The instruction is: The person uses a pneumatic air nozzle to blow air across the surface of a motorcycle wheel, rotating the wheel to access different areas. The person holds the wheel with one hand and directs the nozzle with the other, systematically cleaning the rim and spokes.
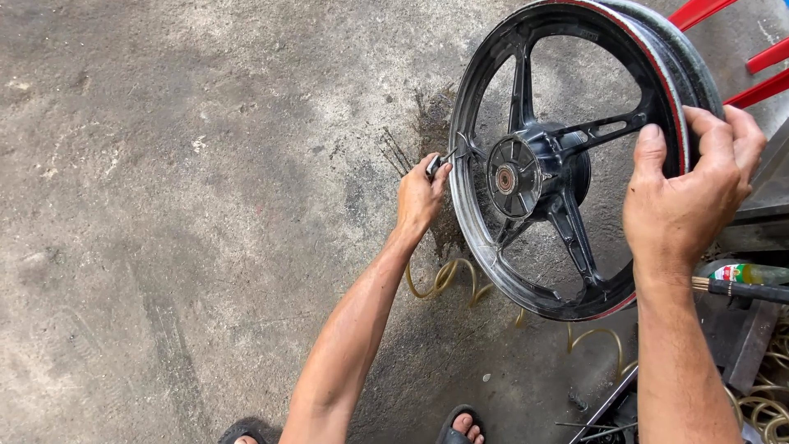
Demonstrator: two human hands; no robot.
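Note:
A black motorcycle wheel rim [485,247] with a red stripe along its edge stands upright off the concrete floor. Its spokes meet at a hub [509,177] with a bearing in the middle. My right hand [686,193] grips the rim's near right edge, thumb on the inner face and fingers wrapped over the outside. My left hand [419,197] is at the rim's left edge, fingers closed on a small dark tool [434,164] pressed against the valve area. Part of that tool is hidden by my fingers.
A coiled yellowish air hose [448,279] lies on the stained concrete under the wheel. A brush handle and a bottle [744,275] rest on a metal stand at right. Red bars [764,57] show top right. My sandalled feet [460,427] are at the bottom.

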